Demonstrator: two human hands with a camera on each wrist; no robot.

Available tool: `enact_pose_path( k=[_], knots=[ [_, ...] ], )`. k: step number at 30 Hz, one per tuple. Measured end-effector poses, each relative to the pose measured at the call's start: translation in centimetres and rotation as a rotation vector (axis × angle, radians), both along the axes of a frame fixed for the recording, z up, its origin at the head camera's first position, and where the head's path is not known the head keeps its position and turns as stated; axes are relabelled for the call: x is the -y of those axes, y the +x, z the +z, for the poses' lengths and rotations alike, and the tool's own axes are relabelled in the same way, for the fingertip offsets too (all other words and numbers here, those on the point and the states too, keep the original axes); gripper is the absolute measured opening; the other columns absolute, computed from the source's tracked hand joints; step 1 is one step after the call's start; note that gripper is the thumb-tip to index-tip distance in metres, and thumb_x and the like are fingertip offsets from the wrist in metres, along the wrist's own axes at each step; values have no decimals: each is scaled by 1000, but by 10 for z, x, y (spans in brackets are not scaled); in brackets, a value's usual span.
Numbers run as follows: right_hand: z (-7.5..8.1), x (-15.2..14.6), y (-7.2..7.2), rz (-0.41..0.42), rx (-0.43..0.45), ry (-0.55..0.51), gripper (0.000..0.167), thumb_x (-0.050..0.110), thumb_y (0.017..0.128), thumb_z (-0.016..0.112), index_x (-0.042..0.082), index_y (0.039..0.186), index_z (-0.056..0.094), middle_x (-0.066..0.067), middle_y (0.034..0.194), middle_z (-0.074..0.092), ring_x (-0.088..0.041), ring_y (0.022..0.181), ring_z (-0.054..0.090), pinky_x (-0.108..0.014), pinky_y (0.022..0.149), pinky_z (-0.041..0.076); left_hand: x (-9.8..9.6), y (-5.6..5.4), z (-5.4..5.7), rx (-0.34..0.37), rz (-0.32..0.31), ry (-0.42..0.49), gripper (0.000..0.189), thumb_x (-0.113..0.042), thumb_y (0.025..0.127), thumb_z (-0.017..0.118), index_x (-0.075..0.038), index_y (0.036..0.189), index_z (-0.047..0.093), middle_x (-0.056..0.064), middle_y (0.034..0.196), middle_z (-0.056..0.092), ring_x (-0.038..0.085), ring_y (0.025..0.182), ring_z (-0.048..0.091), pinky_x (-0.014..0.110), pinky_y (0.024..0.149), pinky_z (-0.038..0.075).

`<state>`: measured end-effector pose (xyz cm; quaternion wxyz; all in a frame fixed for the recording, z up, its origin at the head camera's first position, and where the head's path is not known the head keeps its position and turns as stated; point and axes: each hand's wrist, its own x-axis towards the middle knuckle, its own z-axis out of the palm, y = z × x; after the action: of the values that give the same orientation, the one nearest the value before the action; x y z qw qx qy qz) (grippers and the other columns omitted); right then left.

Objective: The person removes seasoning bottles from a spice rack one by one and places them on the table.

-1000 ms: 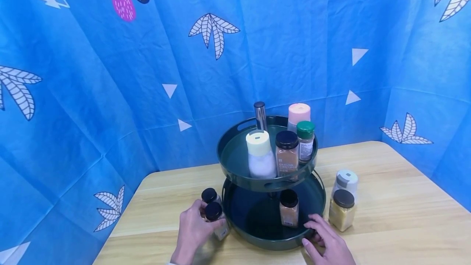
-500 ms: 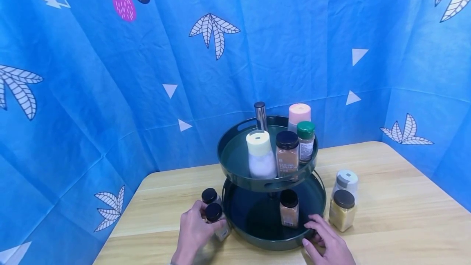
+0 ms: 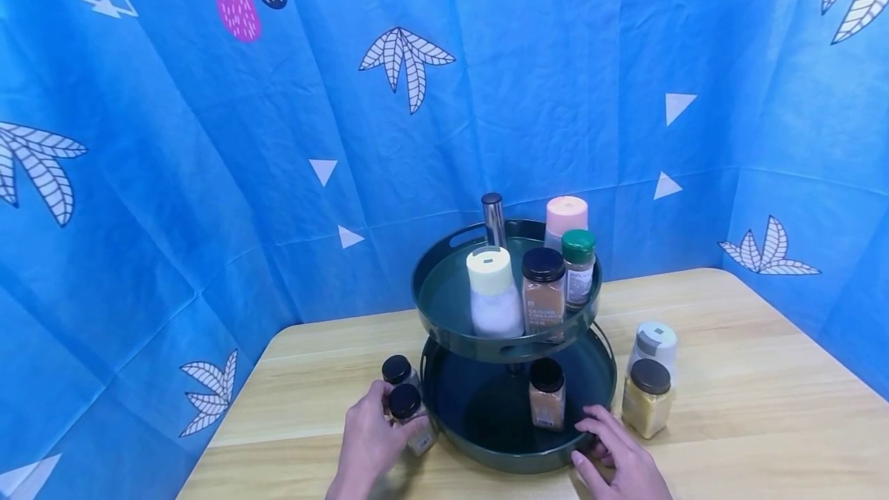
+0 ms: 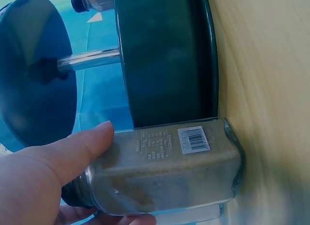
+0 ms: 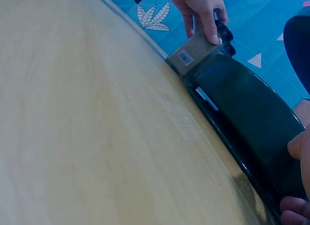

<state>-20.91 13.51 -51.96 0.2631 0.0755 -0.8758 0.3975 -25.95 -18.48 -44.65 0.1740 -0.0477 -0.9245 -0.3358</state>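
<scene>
In the head view, my left hand [image 3: 373,432] grips a clear square spice jar [image 4: 169,164] with a black lid and brown powder. It stands upright on the table against the left side of a dark green two-tier tray [image 3: 486,454]. Right behind it is a second black-lidded jar [image 3: 397,369], largely hidden in the left wrist view. My right hand [image 3: 618,457] holds the lower tier's rim at front right, thumb against the outer wall and fingertips at the edge. On that tier, near the right hand, stands a black-lidded jar of orange-brown powder [image 3: 547,405].
The upper tier carries a cream-capped bottle [image 3: 495,303], a ground cinnamon jar [image 3: 544,295], a green-capped jar [image 3: 579,272] and a pink-capped bottle [image 3: 566,214]. Right of the tray stand a yellowish jar [image 3: 647,407] and a white-capped bottle [image 3: 656,342]. A blue curtain [image 3: 528,99] hangs behind.
The left wrist has shifted slightly right, its fingers staying on the jar. The head view has drifted a little; jars, tray and right hand keep their places.
</scene>
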Motion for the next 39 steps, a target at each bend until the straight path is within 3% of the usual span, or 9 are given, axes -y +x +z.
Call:
enact_pose_path(
  k=[6,13,16,18,23,27,30,37,39],
  knots=[
    [1,-1,0,-2,-5,5,29,14,76,81,15,101,68,-9,122,62,4,73,52,-21,59,51,1,7,4,16,8,40,52,-30,70,87,-3,107,61,8,100,67,23,91,64,36,75,56],
    [-1,-1,0,9,-52,6,30,11,74,81,13,100,68,-10,120,63,5,72,52,-21,57,51,-3,28,21,-163,126,-8,54,-29,78,83,2,115,61,16,111,64,31,95,63,44,80,54],
    [-2,-2,0,7,-61,12,30,11,73,82,13,100,68,-10,120,63,5,72,51,-21,57,51,-12,40,26,-193,124,26,47,-27,78,82,-1,113,64,12,110,64,28,94,63,42,79,55],
    [-1,-2,0,2,-58,14,30,12,73,82,14,100,68,-9,120,63,5,72,52,-21,57,51,-20,48,27,-173,78,34,45,-28,78,82,-4,112,65,8,110,65,25,93,63,40,78,56],
    [1,-3,1,-4,-35,13,29,13,74,81,15,100,67,-9,120,63,4,72,51,-20,58,51,-42,62,16,-113,-152,-31,47,-35,79,79,-6,112,66,8,113,65,27,98,63,43,81,55],
    [-1,-2,1,0,-66,10,31,10,72,82,13,99,68,-11,118,63,4,71,52,-20,56,51,-56,64,-1,-57,-302,-100,55,-41,79,77,-4,117,65,13,121,62,32,106,61,47,86,53],
    [-4,-1,0,6,-100,10,31,8,71,82,13,98,68,-11,117,64,4,71,52,-20,55,50,-61,60,-14,-15,-356,-150,59,-44,79,76,-3,121,63,15,126,60,33,110,60,43,88,53],
    [-4,1,0,5,-79,-6,29,9,72,82,13,98,68,-8,118,64,3,72,52,-20,56,50,-59,45,-49,-477,-379,-273,57,-44,69,82,-7,109,70,13,109,68,30,99,66,31,76,57],
    [-4,2,0,13,-105,-14,30,7,71,83,12,98,69,-9,116,64,3,72,53,-20,55,50,-59,44,-52,-495,-376,-270,55,-45,69,82,-8,109,70,13,109,68,32,100,66,31,76,57]
  ],
)
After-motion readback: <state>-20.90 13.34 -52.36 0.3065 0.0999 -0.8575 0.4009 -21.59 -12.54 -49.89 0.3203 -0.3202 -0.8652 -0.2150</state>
